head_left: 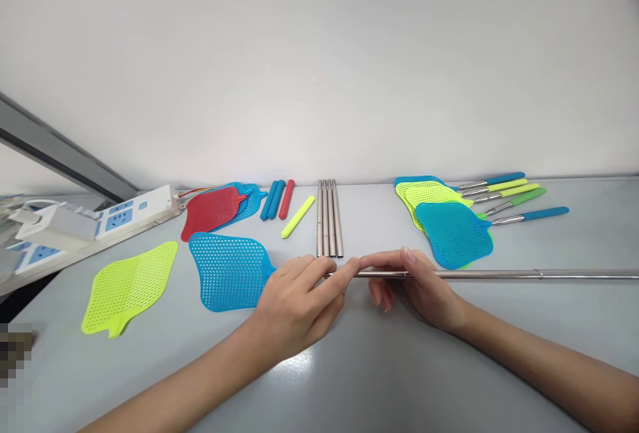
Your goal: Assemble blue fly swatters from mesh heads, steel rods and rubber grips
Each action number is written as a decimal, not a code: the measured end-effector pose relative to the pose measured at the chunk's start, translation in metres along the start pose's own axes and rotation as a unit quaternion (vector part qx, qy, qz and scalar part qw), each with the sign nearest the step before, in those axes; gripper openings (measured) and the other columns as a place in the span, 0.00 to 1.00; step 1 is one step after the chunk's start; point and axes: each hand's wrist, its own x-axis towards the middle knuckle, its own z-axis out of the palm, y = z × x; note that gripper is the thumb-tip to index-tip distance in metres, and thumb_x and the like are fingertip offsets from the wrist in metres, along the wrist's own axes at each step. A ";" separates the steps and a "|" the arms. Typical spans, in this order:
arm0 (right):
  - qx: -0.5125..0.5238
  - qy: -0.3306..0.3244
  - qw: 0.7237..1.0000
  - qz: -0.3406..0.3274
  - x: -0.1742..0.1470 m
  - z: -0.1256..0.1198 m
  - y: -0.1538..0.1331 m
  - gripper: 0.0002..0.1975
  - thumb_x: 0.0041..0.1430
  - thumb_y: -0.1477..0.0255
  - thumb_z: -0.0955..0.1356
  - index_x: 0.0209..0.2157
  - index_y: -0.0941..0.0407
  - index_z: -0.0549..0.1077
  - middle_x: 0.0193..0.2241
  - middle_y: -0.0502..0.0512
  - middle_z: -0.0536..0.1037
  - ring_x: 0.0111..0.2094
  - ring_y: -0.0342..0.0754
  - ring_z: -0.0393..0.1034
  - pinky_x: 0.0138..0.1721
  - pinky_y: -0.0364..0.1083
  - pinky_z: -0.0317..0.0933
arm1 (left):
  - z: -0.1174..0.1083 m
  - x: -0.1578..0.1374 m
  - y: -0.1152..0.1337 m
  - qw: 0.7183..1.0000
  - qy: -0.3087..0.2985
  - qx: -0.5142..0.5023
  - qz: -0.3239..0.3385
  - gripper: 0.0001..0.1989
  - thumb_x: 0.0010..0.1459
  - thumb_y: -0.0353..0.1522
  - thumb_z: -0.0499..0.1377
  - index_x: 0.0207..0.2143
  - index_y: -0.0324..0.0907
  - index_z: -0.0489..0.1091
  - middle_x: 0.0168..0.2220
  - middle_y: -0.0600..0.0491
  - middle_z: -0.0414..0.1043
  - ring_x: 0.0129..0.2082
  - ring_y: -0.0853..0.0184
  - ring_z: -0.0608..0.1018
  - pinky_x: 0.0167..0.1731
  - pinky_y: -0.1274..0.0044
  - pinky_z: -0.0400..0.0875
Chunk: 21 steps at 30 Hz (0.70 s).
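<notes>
My left hand point(302, 300) is closed around the place where the neck of a blue fly swatter head point(232, 273) meets a silver telescopic rod point(492, 275). The join itself is hidden by my fingers. Thumb and forefinger of my right hand point(424, 290) pinch the same rod a little further right, its other fingers curled loosely below. Drawn out into sections, the rod runs level past the right edge of the view. A yellow-green swatter head point(130, 287) lies loose at the left.
Behind my hands lie several silver rods point(329, 220), blue grip sleeves point(272, 200), a red one point(286, 199) and a yellow one point(298, 217). Red swatter head point(212, 212) overlaps blue ones. Assembled fly swatters point(454, 235) are stacked at right; power strips point(120, 220) line the left.
</notes>
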 end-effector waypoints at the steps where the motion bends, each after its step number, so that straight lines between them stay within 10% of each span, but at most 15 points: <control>1: -0.006 0.001 1.000 -0.006 0.000 0.000 0.000 0.27 0.61 0.59 0.51 0.44 0.60 0.71 0.20 0.54 0.71 0.19 0.42 0.63 0.22 0.42 0.55 | 0.000 0.000 0.000 1.000 0.001 -0.001 -0.002 0.20 0.53 0.25 0.53 0.50 0.41 0.59 0.31 0.53 0.68 0.27 0.71 0.66 0.25 0.78 0.61; 21: -0.043 -0.027 0.997 -0.057 -0.002 0.001 -0.004 0.23 0.59 0.59 0.55 0.43 0.59 0.71 0.21 0.54 0.70 0.21 0.43 0.61 0.22 0.43 0.57 | -0.001 0.001 0.000 0.999 0.040 0.021 0.030 0.20 0.52 0.24 0.54 0.49 0.41 0.57 0.31 0.53 0.70 0.25 0.71 0.67 0.24 0.78 0.60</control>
